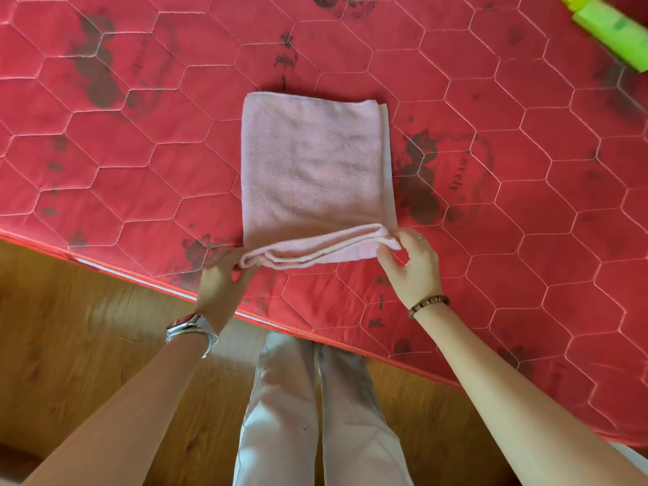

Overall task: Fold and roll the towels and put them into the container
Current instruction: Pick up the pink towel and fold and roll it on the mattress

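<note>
Nearest, pale trousers (pixel 315 415) stand on a wooden floor (pixel 87 345) at the near edge of a red quilted mattress (pixel 526 240). The left hand (pixel 219 278), with a silver watch (pixel 193 331) on its wrist, pinches the near left corner of a pink towel (pixel 312 163) between fingers and thumb. The right hand (pixel 413 264), a beaded bracelet (pixel 428 305) at the wrist, grips the near right corner in the same way. Between the two hands the towel's near edge is turned over into a narrow first fold, its layers showing. Beyond that the folded towel lies flat on the mattress, reaching away toward the far side. At the far right corner lies a green bottle (pixel 613 33), well apart from the towel.
</note>
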Action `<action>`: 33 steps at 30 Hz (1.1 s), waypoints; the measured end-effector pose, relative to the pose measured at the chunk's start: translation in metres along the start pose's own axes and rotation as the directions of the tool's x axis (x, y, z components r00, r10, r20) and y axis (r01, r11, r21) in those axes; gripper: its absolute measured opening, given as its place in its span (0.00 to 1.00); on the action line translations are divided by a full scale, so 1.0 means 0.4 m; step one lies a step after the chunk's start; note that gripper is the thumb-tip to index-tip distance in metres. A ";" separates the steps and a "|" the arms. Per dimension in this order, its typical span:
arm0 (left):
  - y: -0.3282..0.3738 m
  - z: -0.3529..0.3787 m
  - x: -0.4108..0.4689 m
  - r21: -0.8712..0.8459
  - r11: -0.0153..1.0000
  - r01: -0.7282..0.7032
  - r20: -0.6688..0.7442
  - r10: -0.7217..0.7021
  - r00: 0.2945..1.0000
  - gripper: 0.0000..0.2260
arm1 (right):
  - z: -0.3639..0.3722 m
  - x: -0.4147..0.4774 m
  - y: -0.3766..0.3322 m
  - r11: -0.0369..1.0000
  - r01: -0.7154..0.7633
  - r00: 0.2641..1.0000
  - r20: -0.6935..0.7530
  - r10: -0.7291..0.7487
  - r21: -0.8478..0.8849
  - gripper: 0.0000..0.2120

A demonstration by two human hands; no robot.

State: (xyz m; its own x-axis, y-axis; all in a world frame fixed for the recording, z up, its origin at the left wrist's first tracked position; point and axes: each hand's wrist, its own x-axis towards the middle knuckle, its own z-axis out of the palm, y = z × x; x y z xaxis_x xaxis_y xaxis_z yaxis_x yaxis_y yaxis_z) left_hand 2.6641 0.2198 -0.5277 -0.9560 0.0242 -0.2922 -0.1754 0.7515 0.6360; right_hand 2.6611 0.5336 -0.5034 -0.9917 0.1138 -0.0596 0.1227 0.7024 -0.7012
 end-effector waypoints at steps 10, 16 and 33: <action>0.046 0.003 0.067 -0.031 0.995 0.096 -0.083 -0.099 0.992 0.15 | 0.044 0.035 -0.001 0.931 -0.345 0.937 -0.008 0.348 0.121 0.22; 0.056 0.010 0.119 -0.067 0.990 0.124 -0.075 -0.129 0.989 0.16 | 0.057 0.064 0.013 0.903 -0.420 0.907 0.005 0.421 0.087 0.18; 0.032 0.004 0.133 0.151 0.917 -0.370 -0.032 0.379 0.925 0.09 | 0.037 0.106 0.024 0.954 0.243 0.968 0.108 -0.227 -0.178 0.14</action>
State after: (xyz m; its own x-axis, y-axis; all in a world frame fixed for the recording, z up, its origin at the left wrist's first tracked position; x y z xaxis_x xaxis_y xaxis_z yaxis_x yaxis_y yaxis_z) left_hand 2.6112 0.2316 -0.5363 -0.9582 0.2861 -0.0066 0.2288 0.7795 0.5832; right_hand 2.6199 0.5347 -0.5232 -0.9919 -0.1250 0.0246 -0.1174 0.8222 -0.5569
